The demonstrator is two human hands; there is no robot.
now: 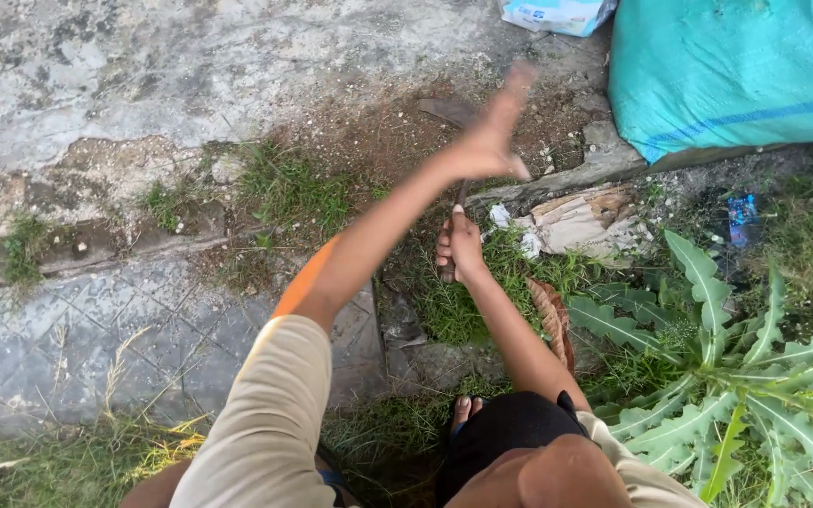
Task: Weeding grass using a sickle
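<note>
Knees and a beige sleeve (270, 423) fill the bottom edge, and from there both bare arms reach forward over a grass patch (454, 301) at the edge of the cracked paving (96, 329). Nearer of the two is the right hand (460, 246), wrapped closed around the dark handle of a tool (460, 202); the handle's long axis runs almost straight away from the body, rising from the fist toward the bare soil (378, 132) beyond, and its working end is hidden behind the other arm, so I cannot tell what kind of blade it carries. Farther out, the left hand (493, 132) is blurred, fingers stretched and spread, holding nothing, raised above the soil just past the tool's far end. So the tool lies ahead of the right fist, with the left hand crossing over it. A teal sack (726, 71) sits to the far right, a broad-leafed weed (736, 376) near right, and torn cardboard (581, 221) just beside the right hand.
</note>
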